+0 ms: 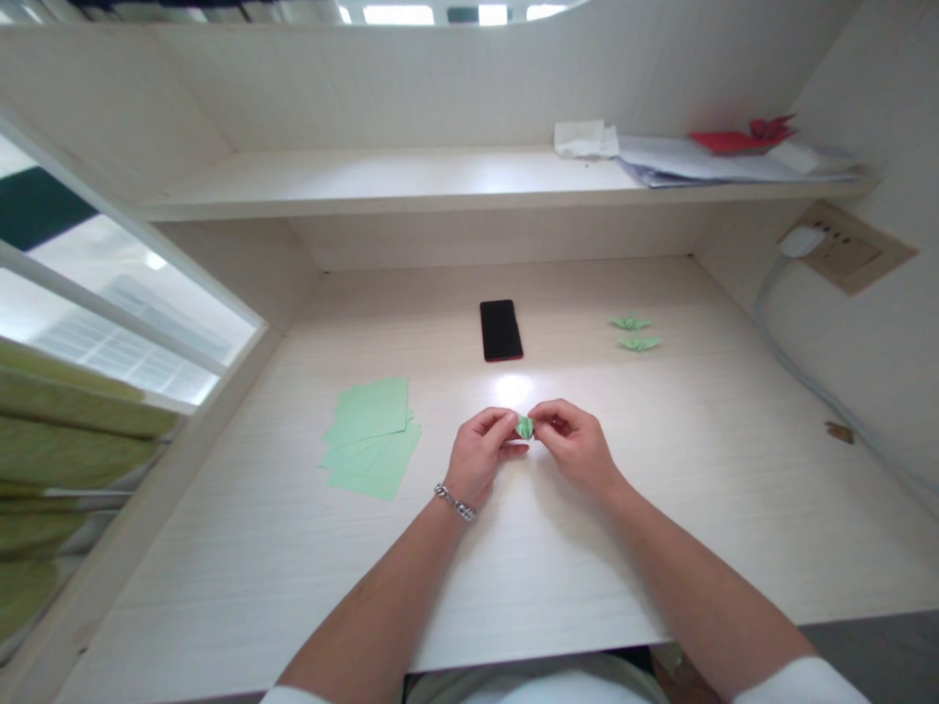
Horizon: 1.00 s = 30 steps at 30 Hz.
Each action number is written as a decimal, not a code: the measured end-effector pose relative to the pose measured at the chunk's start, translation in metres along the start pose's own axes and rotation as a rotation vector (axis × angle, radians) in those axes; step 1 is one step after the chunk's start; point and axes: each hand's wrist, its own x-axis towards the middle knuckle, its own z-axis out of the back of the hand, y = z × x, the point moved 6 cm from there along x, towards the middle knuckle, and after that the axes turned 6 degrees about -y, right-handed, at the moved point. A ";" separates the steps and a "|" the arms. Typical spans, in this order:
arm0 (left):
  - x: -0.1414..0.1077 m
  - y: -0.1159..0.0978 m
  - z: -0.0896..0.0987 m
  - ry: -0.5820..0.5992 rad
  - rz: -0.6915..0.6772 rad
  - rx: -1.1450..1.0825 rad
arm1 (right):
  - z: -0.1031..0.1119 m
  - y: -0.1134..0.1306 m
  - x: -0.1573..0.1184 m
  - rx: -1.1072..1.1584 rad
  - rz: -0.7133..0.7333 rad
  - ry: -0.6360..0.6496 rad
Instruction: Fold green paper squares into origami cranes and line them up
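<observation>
A small piece of folded green paper (524, 427) is held between my two hands above the desk. My left hand (482, 448) pinches its left side, thumb against fingers. On the other side, my right hand (574, 440) grips the paper's right edge with thumb and fingertips. Much of the paper is hidden by the fingers, so its exact shape is unclear. Flat green paper sheets (374, 440) lie fanned in a loose pile to the left of my left hand. Beyond my right hand, two folded green paper cranes (638, 344) rest one behind the other.
A black phone (502, 330) lies flat on the desk (293, 587) beyond my hands. The shelf (381, 181) above bears papers (682, 161), white tissue (585, 140) and a red folded paper piece (770, 128). A cable (799, 376) runs down the right from a wall socket (851, 249).
</observation>
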 end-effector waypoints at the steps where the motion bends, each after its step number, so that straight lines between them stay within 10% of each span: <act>1: 0.001 -0.001 0.002 -0.026 -0.030 0.023 | 0.001 0.001 0.000 -0.023 0.007 -0.001; 16: -0.004 -0.014 0.005 -0.143 -0.295 0.144 | 0.005 -0.021 0.004 -0.015 -0.171 -0.075; 30: -0.002 -0.005 0.004 -0.043 -0.280 0.365 | 0.000 -0.015 0.005 -0.353 -0.073 0.183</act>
